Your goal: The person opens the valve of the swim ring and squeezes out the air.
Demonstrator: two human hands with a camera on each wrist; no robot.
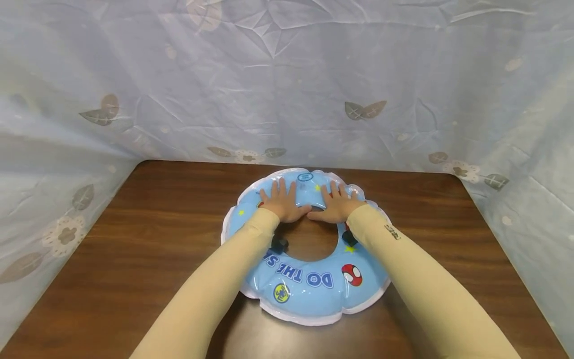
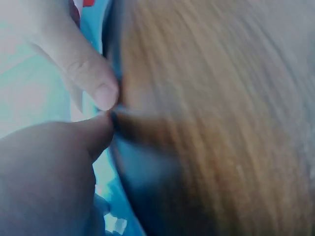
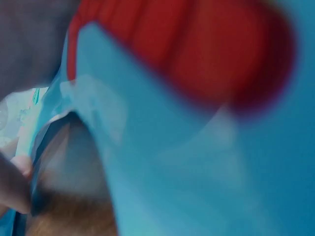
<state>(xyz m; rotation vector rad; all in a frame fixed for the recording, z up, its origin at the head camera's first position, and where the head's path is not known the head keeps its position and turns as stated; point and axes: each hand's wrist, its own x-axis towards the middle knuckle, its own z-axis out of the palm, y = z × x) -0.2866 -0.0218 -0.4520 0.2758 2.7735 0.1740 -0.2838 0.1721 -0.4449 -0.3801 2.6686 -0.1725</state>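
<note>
A light-blue inflatable swim ring with a white scalloped edge, printed letters and red cartoon faces lies flat on the table. On its far side rests my left hand, palm down with fingers spread. Beside it my right hand presses the same stretch of the ring, its fingers also spread and pointing away. The two thumbs meet at the ring's inner edge; in the left wrist view the left thumb and right thumb touch tip to tip. The right wrist view is filled by blue vinyl and a blurred red print.
Dark wood-grain table lies under and around the ring, and also shows through its hole. A pale curtain with leaf and flower prints hangs along the back and both sides. Small black objects sit under the wrists.
</note>
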